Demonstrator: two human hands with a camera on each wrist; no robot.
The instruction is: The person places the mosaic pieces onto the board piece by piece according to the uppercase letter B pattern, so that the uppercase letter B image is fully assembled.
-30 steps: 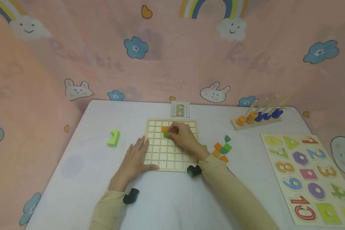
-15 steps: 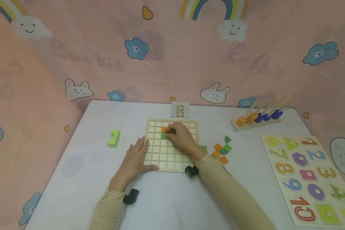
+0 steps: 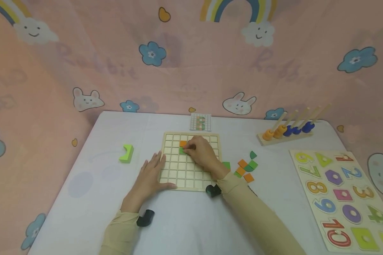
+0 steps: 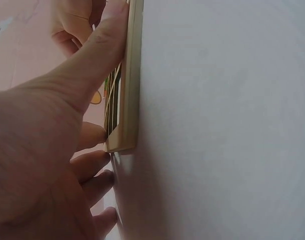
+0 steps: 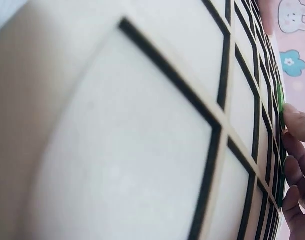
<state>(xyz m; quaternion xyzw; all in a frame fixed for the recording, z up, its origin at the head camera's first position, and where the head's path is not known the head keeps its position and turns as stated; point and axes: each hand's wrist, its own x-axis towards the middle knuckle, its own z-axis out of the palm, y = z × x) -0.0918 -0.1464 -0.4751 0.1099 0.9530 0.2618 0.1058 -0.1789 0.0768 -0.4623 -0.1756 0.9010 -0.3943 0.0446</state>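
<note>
A pale wooden grid board (image 3: 181, 173) lies mid-table. My left hand (image 3: 150, 175) rests at its near left corner, fingers spread along the left edge and thumb on the front edge; the left wrist view shows the thumb (image 4: 100, 47) against the rim. My right hand (image 3: 204, 150) reaches over the board, its curled fingers and thumb pinching the right side of a green square tile (image 3: 181, 151). That tile sits in a cell just below an orange square tile (image 3: 183, 143). In the right wrist view the thumb (image 5: 297, 122) meets the green tile (image 5: 281, 97). My right hand covers several cells.
Loose orange tiles (image 3: 243, 163) and green tiles (image 3: 253, 164) lie right of the board. A pattern card (image 3: 200, 122) is behind it. A green block (image 3: 126, 153) stands left, a bead stacker (image 3: 285, 132) back right, a number puzzle (image 3: 341, 198) at right.
My right hand has shifted the green tile slightly left and down, into the cell below the orange tile, and has stayed there since. My left hand has not moved.
</note>
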